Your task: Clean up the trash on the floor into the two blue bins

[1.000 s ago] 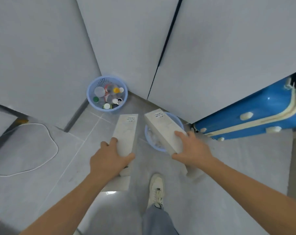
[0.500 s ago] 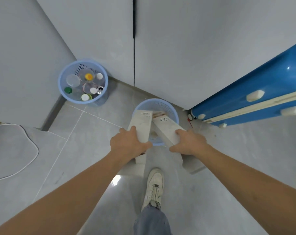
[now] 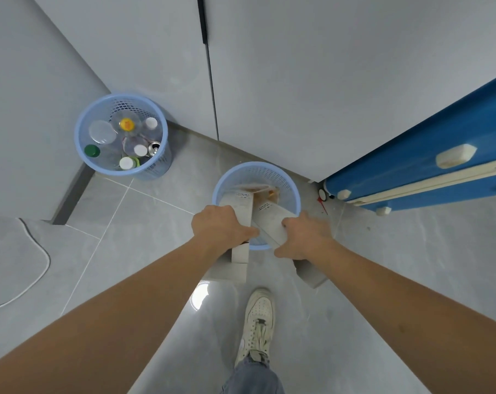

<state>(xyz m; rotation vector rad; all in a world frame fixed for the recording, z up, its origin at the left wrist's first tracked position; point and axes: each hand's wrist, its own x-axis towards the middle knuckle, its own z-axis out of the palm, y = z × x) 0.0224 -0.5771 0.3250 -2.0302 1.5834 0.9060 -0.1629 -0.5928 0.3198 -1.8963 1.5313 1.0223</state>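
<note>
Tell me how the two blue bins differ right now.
The far bin by the wall corner holds bottles, caps and a can; the near bin holds paper and card.
The far bin stands untouched; over the near bin the left hand and right hand each grip a long white box, ends pointing into it.
Both are round, light blue mesh baskets on the grey floor.

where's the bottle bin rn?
Head view, upper left: the bottle bin stands in the wall corner, left of and beyond the nearer bin that both hands are over.
</note>
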